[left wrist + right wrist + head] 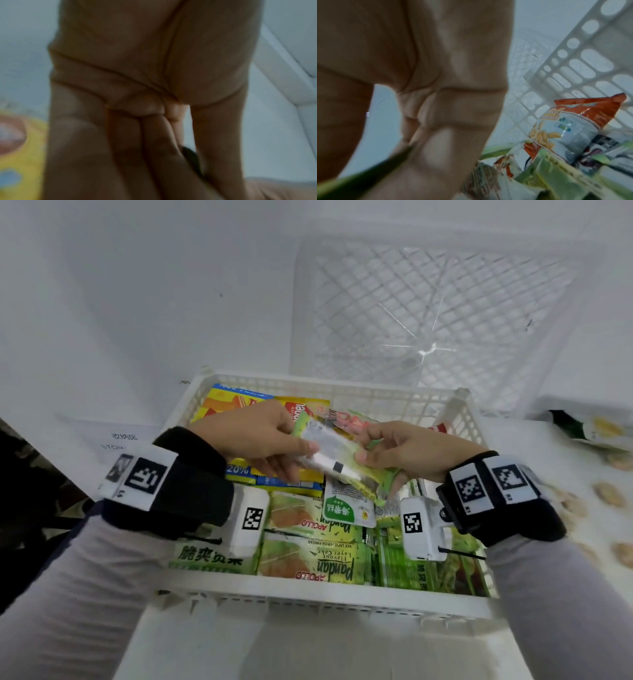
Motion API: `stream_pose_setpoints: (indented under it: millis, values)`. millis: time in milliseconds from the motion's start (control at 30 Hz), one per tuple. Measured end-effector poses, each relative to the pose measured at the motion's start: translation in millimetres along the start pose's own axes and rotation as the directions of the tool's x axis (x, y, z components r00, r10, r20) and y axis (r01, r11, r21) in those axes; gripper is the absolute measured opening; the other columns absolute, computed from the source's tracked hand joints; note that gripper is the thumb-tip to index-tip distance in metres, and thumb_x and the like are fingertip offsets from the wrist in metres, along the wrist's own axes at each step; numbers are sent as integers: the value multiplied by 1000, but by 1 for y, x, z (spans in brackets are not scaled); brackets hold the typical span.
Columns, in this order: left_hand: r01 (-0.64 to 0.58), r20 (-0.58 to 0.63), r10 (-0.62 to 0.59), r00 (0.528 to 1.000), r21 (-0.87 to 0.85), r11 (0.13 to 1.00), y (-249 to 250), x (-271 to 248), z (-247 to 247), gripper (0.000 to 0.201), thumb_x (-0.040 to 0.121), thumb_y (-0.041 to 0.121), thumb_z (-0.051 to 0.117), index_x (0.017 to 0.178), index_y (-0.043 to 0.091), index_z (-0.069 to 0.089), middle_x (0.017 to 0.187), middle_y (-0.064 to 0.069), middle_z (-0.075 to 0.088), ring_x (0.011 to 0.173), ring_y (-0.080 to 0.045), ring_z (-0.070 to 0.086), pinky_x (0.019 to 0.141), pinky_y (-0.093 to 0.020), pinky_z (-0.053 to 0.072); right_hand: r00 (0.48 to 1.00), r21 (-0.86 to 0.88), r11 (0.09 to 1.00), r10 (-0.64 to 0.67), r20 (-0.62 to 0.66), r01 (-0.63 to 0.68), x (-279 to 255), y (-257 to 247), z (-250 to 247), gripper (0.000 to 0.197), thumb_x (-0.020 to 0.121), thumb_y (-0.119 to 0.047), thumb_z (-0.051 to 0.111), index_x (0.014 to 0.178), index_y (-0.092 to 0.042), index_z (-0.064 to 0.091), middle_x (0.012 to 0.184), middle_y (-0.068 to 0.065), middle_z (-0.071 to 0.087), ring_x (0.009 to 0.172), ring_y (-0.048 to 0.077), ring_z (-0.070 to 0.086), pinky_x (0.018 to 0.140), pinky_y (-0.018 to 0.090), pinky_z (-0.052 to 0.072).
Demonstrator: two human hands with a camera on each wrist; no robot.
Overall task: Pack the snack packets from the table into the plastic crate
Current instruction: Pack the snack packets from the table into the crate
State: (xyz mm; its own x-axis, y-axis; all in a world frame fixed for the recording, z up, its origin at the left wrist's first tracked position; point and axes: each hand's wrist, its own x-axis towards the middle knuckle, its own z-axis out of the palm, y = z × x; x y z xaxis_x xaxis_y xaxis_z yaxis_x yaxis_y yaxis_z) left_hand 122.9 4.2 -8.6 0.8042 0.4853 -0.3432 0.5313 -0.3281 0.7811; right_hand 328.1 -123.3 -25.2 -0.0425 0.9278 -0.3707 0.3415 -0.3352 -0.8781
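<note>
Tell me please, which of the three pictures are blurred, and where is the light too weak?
Head view: mostly sharp, print on the packets in the crate is readable, edges bend from the wide lens. Left wrist view: dark and soft, the left hand fills it, out of focus. Right wrist view: the right hand is blurred, the orange packet behind is clearer.
</note>
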Motion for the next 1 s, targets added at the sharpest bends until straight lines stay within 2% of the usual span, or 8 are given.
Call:
stream_pose_setpoints:
  millis: [100,233,367,434,534,634,734,1001]
  values:
    - [73,104,-111,988,316,946,-3,-11,-2,37,86,36,65,64,6,62,62,-2,72,58,-12,69,50,-18,50,991,-168,986,4,133,18,3,-3,5,16,84,-5,66,96,-12,59,72,-1,66,62,10,60,56,22,48]
    - [57,182,-240,954,672,738,1,-21,14,43,89,37,61,56,9,61,60,1,71,53,-9,62,61,-24,52,976,-439,898,57,212,43,16,-2,25,16,82,-6,69,97,-9,63,96,19,69,80,26,64,75,38,55]
    - [25,41,-135,990,891,454,6,-24,24,40,88,39,62,57,15,51,52,9,58,56,-8,55,54,-27,46,981,-574,818,80,177,37,20,0,31,18,82,-10,70,100,-11,67,97,14,69,85,29,67,80,46,55]
    - [-68,89,-14,996,846,529,10,-23,25,28,89,35,61,66,21,55,53,15,53,56,1,53,54,-24,44,986,-591,804,43,160,60,17,-2,26,20,82,-10,69,102,-12,68,94,14,69,72,13,64,74,32,55]
    - [-226,253,52,966,731,644,14,-17,32,5,90,21,59,89,19,63,69,17,56,65,3,54,62,-20,43,992,-681,729,22,123,69,14,-3,25,28,82,-15,68,110,-18,66,86,8,67,56,1,56,71,27,50]
    - [-270,324,22,946,747,607,9,-9,41,11,91,12,54,96,14,64,81,9,57,76,-9,55,70,-25,45,1000,-696,717,-16,12,20,9,-3,25,34,79,-21,72,113,-24,65,94,-6,67,73,0,58,79,22,49]
    - [-254,324,-7,946,757,602,3,-5,41,6,91,13,57,94,13,61,73,12,52,68,-6,49,65,-24,41,990,-605,794,-124,-65,60,6,-6,23,15,76,-15,75,89,-22,69,84,-10,68,74,1,62,76,21,52]
    - [-225,296,-6,955,739,636,-1,2,41,7,84,14,66,87,12,60,72,9,52,74,-12,51,64,-23,40,980,-665,746,97,171,43,18,0,47,12,79,-21,74,75,-13,66,63,-3,65,52,6,59,56,24,50]
